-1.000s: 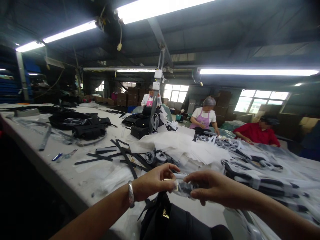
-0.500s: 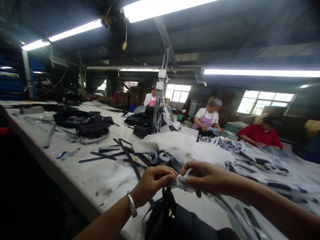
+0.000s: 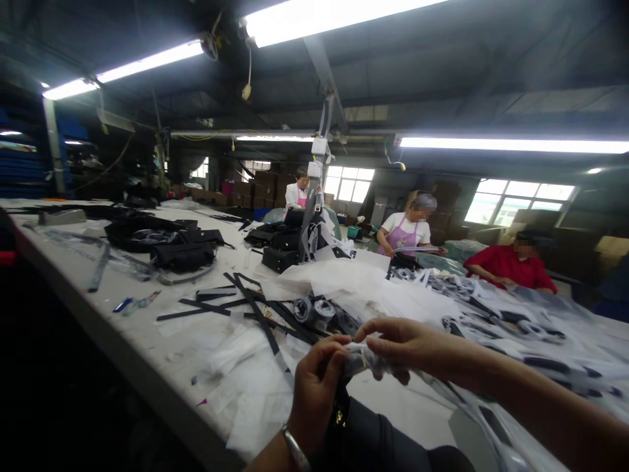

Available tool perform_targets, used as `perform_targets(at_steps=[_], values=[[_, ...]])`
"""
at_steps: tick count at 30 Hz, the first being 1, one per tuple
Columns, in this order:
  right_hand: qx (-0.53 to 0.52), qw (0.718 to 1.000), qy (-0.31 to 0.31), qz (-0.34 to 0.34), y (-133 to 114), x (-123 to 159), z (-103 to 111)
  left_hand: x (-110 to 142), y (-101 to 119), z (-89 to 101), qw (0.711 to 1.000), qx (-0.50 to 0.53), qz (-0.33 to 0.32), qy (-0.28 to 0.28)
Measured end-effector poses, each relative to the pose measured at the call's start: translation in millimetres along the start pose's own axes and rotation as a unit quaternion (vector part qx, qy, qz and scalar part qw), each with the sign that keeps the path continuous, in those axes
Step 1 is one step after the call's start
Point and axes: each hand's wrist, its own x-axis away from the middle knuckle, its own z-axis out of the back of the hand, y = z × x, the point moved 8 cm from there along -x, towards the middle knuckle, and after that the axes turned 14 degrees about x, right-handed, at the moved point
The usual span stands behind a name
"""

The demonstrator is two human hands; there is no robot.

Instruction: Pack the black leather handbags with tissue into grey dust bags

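My left hand (image 3: 317,380), with a silver bangle at its wrist, pinches the near end of a plastic-wrapped strap (image 3: 358,360). Curled over the same strap from the right is my right hand (image 3: 405,344), its fingers closed around the wrapping. A short pale band shows on the plastic between the two hands. The strap seems to run on below my right forearm, where it is partly hidden. Just beneath the hands lies a black bag (image 3: 378,436) with a small gold-coloured metal fitting; my left hand and wrist cover part of it.
Black strips (image 3: 250,305) and coiled wrapped straps (image 3: 322,311) lie beyond my hands. White sheets (image 3: 339,282) spread over the table. Black bags (image 3: 184,252) are at the left, and more wrapped straps (image 3: 511,321) at the right. Three co-workers are across the table, near a metal post (image 3: 310,216).
My left hand has turned more upright and moved slightly right and down, its forearm now lower in view. My right hand stays on the strap. The co-worker in the purple apron has extended a strip sideways.
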Motion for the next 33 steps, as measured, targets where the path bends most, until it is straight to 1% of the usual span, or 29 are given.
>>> perform_targets(at_steps=[2, 4, 6, 9, 12, 14, 18, 20, 22, 25, 28, 29, 30, 31, 33], values=[[0.015, 1.000, 0.005, -0.012, 5, 0, 3, 4, -8, -7.2, 1.000, 0.003, -0.004, -0.017], [0.023, 0.999, 0.009, -0.020, 11, 3, 6, 4, -12, -11.6, 0.999, 0.019, 0.023, -0.044], [0.025, 0.999, 0.014, -0.022, 15, 5, 8, -1, -10, -15.6, 0.994, 0.052, 0.065, -0.070], [0.033, 0.999, 0.028, -0.019, 17, 8, 10, -12, 0, -25.6, 0.981, 0.098, 0.126, -0.110], [0.037, 0.998, 0.050, -0.012, 17, 13, 11, -15, 5, -39.7, 0.963, 0.084, 0.179, -0.186], [0.038, 0.998, 0.057, -0.017, 20, 18, 11, -13, 1, -40.0, 0.955, 0.051, 0.198, -0.217], [0.013, 0.999, 0.036, -0.022, 32, 29, 8, -3, -12, -23.9, 0.955, -0.014, 0.195, -0.224], [0.007, 1.000, 0.024, -0.015, 35, 35, 9, 3, -20, -16.2, 0.955, -0.041, 0.197, -0.219], [0.019, 0.999, 0.026, -0.003, 36, 42, 13, 6, -24, -10.3, 0.956, -0.064, 0.198, -0.208], [0.062, 0.997, 0.043, 0.006, 36, 55, 22, 5, -24, -4.7, 0.957, -0.100, 0.189, -0.197], [0.092, 0.994, 0.061, -0.002, 37, 64, 28, -5, -16, -1.8, 0.963, -0.127, 0.175, -0.160], [0.091, 0.993, 0.070, -0.003, 37, 64, 29, -10, -10, -4.5, 0.966, -0.135, 0.161, -0.150], [0.087, 0.993, 0.078, 0.000, 37, 64, 30, -14, -2, -11.2, 0.968, -0.145, 0.140, -0.151], [0.081, 0.993, 0.086, 0.008, 35, 63, 30, -18, 7, -22.3, 0.965, -0.161, 0.117, -0.169], [0.071, 0.992, 0.098, 0.039, 29, 60, 30, -23, 22, -51.8, 0.944, -0.208, 0.085, -0.242]])
